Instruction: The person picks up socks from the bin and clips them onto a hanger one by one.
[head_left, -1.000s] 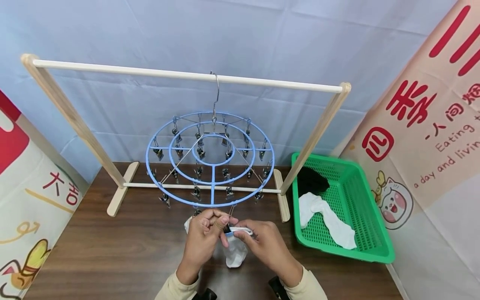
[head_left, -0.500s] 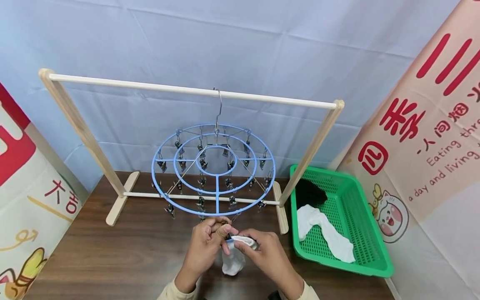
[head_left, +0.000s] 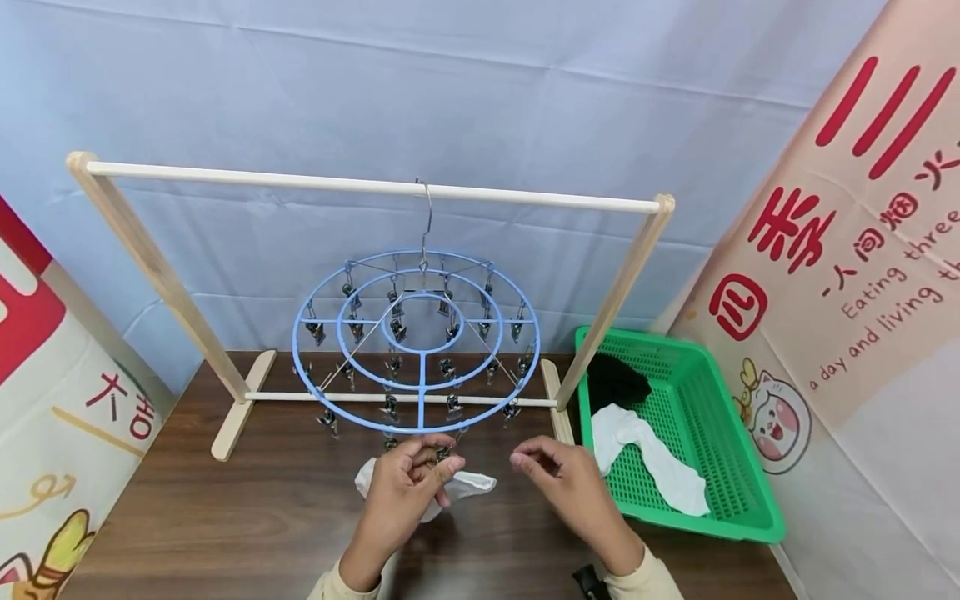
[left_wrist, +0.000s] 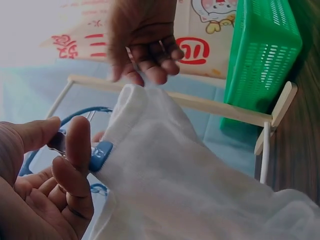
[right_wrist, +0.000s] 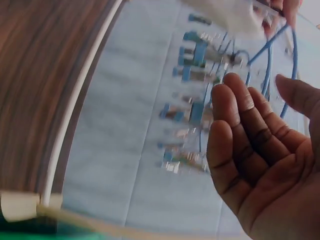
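My left hand (head_left: 405,483) pinches a metal clip with blue tips (left_wrist: 101,156) between thumb and index finger. The clip's tips sit at the opening edge of a white sock (left_wrist: 160,150), which spreads out below the front of the round blue clip hanger (head_left: 422,408). More white fabric (head_left: 364,475) shows left of that hand; whether it is the same sock I cannot tell. My right hand (head_left: 573,483) is apart from the sock, to its right, fingers loosely bent and nothing held. In the right wrist view, several clips (right_wrist: 197,107) hang blurred beyond the right fingers.
A wooden rack with a white bar (head_left: 315,180) carries the hanger by its hook. At the right, a green basket (head_left: 697,417) holds a white sock (head_left: 660,462) and a black cloth item (head_left: 618,382). Both stand on a brown table (head_left: 247,508).
My right hand has let go of the sock's edge and drawn back to the right. The left hand stays at the clip, and the sock's free edge now stretches out to the right.
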